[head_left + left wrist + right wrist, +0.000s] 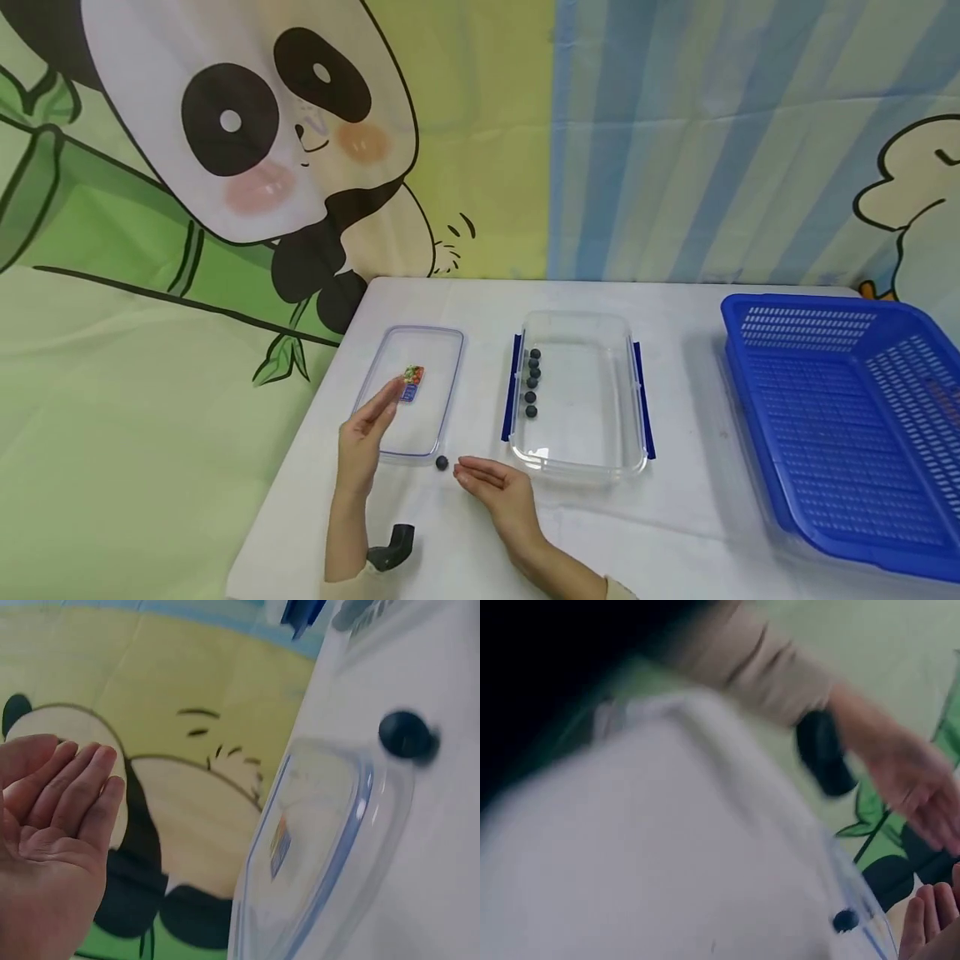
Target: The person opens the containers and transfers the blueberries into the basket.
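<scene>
A single blueberry [441,462] lies on the white table, just off the near corner of a clear lid [401,429] with a blue-edged seal. My right hand [504,497] is beside this blueberry, fingers extended toward it and apart from it, holding nothing. Over the lid hovers my left hand [365,440], its fingers fairly straight and also without anything in them. The left wrist view shows its palm, with the same blueberry [405,735] off to the right. Several blueberries [531,383] form a line along the left side of a clear plastic box [585,392].
Dark blue locking flaps [644,400] hang down at the box's sides. A large blue plastic basket [832,417] occupies the right of the table [675,525]. A black wrist-camera part [393,547] sits by the left wrist. Behind the table hangs a cartoon panda curtain [480,167].
</scene>
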### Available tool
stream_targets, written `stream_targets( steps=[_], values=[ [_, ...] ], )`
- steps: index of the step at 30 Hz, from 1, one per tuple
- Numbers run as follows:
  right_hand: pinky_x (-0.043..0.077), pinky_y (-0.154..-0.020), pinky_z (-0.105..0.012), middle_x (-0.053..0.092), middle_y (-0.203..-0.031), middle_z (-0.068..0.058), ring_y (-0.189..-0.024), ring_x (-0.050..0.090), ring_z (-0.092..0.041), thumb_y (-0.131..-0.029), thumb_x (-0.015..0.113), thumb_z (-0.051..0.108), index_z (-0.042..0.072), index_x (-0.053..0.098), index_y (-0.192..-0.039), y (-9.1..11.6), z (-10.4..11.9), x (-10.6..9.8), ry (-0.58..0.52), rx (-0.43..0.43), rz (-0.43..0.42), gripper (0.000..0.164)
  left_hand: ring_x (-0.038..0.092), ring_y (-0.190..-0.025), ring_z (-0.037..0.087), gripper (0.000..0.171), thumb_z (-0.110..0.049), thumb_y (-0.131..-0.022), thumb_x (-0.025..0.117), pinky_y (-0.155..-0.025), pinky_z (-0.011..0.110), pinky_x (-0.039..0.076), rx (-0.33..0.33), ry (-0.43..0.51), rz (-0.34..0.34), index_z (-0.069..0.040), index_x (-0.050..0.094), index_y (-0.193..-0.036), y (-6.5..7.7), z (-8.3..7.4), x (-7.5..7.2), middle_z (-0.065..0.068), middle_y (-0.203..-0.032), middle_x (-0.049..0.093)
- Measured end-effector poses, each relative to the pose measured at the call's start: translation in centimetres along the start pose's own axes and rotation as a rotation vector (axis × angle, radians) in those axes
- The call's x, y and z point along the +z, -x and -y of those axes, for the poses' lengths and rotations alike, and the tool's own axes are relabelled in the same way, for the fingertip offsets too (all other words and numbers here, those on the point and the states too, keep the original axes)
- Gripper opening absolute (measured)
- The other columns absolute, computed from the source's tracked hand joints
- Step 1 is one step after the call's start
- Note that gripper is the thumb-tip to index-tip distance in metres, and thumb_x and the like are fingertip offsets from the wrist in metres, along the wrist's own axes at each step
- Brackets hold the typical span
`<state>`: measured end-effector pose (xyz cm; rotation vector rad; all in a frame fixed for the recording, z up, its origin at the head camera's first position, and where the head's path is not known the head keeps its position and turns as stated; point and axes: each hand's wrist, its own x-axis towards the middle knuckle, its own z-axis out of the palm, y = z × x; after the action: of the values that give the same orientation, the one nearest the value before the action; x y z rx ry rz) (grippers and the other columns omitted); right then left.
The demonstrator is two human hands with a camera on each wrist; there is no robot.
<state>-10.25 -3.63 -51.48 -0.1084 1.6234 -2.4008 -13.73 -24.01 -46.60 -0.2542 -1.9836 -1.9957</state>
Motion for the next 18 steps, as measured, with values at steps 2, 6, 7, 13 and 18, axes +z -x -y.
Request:
stream_targets(
  steps=[2,6,7,13,18],
  values=[
    [0.053,-0.081,-0.026,0.065,-0.099,-0.025,-0.092,0.065,-0.028,-0.08,0.069,0.0,-0.012,0.063,-0.104,-0.7,-0.7,0.4,0.058,-0.099,-0.027,0.028,0.049,-0.12,0.02,0.034,0.003,-0.094,0.047,-0.1,0.025,0.038,0.01,0.017,-0.081,0.011,0.048,-0.127,0.7,0.3,-1.3,0.02,-0.13,0.05],
    [0.054,-0.078,-0.028,0.066,-0.095,-0.024,-0.09,0.065,-0.035,-0.077,0.068,-0.008,-0.013,0.064,-0.099,-1.4,-1.4,1.4,0.153,-0.267,-0.093,0.022,0.05,-0.119,0.02,0.035,-0.003,-0.094,0.051,-0.099,0.026,0.038,0.0,0.033,-0.181,0.009,0.049,-0.127,1.8,1.0,-3.2,0.016,-0.129,0.053],
    [0.054,-0.078,-0.028,0.066,-0.095,-0.023,-0.089,0.065,-0.035,-0.077,0.068,-0.008,-0.012,0.065,-0.098,-1.4,-1.5,1.7,0.176,-0.29,-0.115,0.022,0.05,-0.119,0.02,0.036,-0.004,-0.094,0.051,-0.099,0.026,0.038,-0.01,0.034,-0.199,0.008,0.049,-0.127,2.1,1.1,-3.5,0.016,-0.129,0.053],
    [0.054,-0.077,-0.027,0.068,-0.097,-0.016,-0.09,0.066,-0.028,-0.077,0.071,-0.004,-0.006,0.067,-0.1,-2.1,-3.7,2.8,0.312,-0.378,-0.197,0.024,0.051,-0.118,0.02,0.037,-0.004,-0.094,0.051,-0.098,0.027,0.039,-0.08,0.121,-0.297,0.01,0.048,-0.127,3.3,2.0,-4.1,0.016,-0.128,0.053],
    [0.052,-0.081,-0.023,0.069,-0.1,-0.005,-0.092,0.065,-0.017,-0.075,0.074,0.003,0.002,0.068,-0.103,-3.1,-6.3,2.4,0.457,-0.397,-0.202,0.029,0.051,-0.117,0.022,0.036,0.002,-0.095,0.045,-0.098,0.029,0.039,-0.068,0.228,-0.331,0.016,0.042,-0.128,3.7,3.8,-5.0,0.02,-0.129,0.051]
  ],
)
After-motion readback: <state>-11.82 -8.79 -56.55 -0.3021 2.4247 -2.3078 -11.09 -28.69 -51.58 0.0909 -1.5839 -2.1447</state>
